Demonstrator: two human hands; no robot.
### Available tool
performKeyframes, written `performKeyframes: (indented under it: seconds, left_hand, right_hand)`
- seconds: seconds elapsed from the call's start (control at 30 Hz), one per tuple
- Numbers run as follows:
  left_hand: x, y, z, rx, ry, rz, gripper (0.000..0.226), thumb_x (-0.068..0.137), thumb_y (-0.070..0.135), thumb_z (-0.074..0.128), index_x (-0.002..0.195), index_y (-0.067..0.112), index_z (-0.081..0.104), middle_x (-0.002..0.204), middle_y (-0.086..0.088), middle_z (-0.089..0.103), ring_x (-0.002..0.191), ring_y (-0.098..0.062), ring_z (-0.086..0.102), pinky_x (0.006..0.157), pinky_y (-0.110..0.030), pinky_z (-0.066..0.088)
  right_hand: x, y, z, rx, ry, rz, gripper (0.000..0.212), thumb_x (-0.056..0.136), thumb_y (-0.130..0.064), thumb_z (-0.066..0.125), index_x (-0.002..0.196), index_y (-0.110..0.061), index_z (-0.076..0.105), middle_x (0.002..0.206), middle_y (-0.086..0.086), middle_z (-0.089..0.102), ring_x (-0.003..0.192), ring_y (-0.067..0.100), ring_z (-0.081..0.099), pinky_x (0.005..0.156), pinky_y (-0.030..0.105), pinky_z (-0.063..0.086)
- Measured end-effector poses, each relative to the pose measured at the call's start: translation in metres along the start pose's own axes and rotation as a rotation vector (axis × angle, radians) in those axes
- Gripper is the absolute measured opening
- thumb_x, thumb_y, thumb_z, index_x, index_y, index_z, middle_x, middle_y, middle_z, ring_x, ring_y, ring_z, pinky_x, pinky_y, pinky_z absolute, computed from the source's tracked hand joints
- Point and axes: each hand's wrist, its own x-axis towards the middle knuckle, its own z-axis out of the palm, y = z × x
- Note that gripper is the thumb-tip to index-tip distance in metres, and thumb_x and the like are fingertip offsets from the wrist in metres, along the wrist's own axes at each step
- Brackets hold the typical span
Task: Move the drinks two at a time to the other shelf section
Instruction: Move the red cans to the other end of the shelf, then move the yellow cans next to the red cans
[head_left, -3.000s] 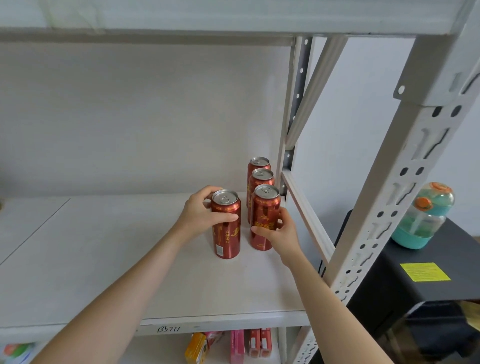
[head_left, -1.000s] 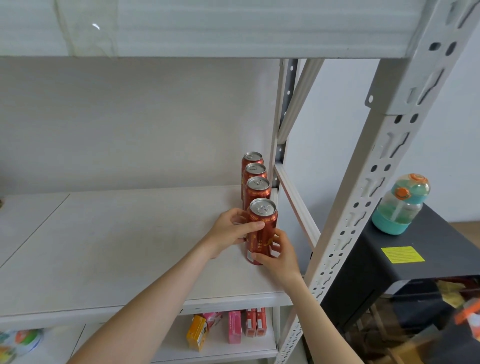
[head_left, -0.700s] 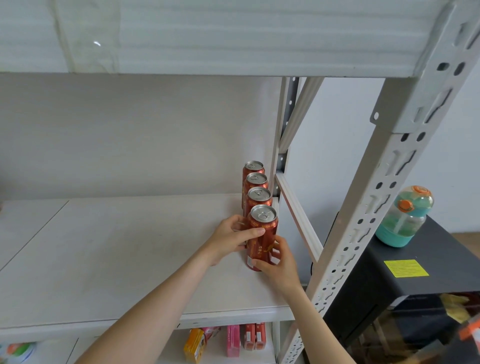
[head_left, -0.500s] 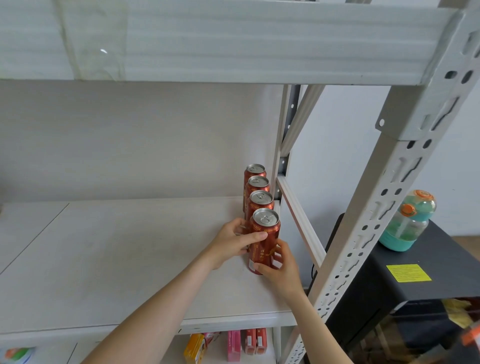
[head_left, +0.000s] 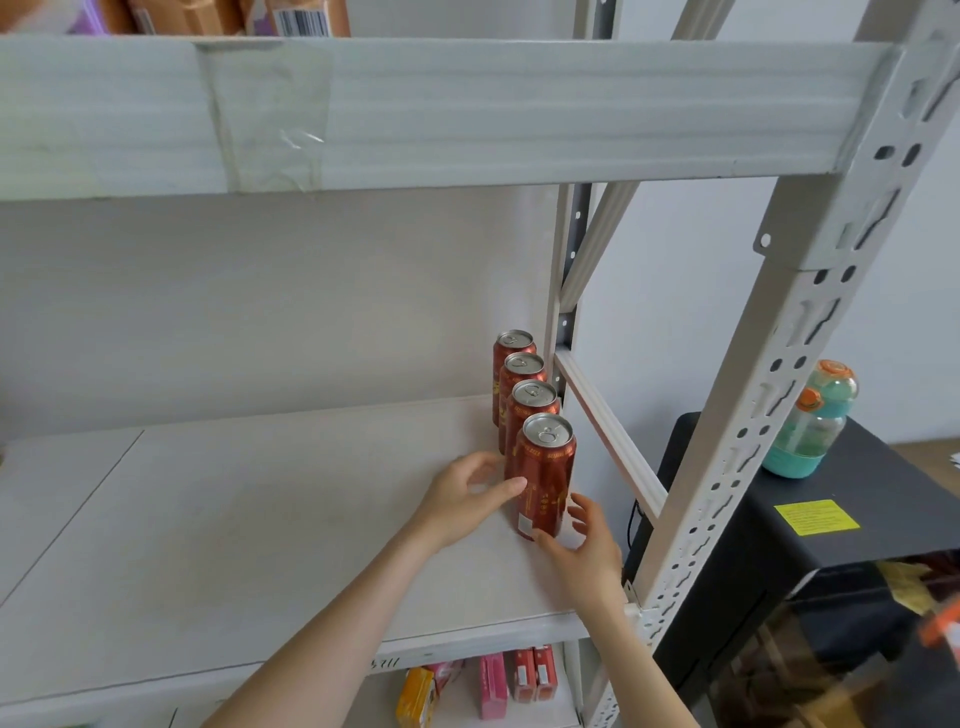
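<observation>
Several red drink cans stand upright in a single row along the right end of the white shelf board (head_left: 260, 519), front to back. The front can (head_left: 543, 467) stands nearest the shelf edge, with the others (head_left: 519, 371) lined up behind it. My left hand (head_left: 462, 504) is at the front can's left side, fingers apart, thumb tip just touching the can. My right hand (head_left: 582, 551) is low at the can's front right, fingers spread and slightly off it. Neither hand grips the can.
A perforated metal upright (head_left: 753, 415) and a side rail (head_left: 608, 431) bound the shelf on the right. The upper shelf beam (head_left: 415, 114) hangs overhead. A teal bottle (head_left: 810, 421) sits on a black cabinet (head_left: 857, 519). Small boxes (head_left: 493, 686) stand on the lower shelf.
Two cans were set into the row at the right end. Both hands, which clasped the front can half a second ago, have loosened and drawn slightly back. The view tilted upward.
</observation>
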Motion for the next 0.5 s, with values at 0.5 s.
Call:
performKeyframes:
  seconds: [0.5]
  left_hand:
    - [-0.104, -0.085, -0.078, 0.963, 0.153, 0.182, 0.072, 0.084, 0.061, 0.025, 0.129, 0.017, 0.061, 0.134, -0.011, 0.06, 0.125, -0.034, 0.054, 0.1, -0.052, 0.044]
  right_hand:
    - [-0.105, -0.018, 0.019, -0.729, 0.06, -0.279, 0.064, 0.092, -0.047, 0.054, 0.148, -0.021, 0.035, 0.151, 0.001, 0.042, 0.138, 0.025, 0.038, 0.111, 0.045, 0.03]
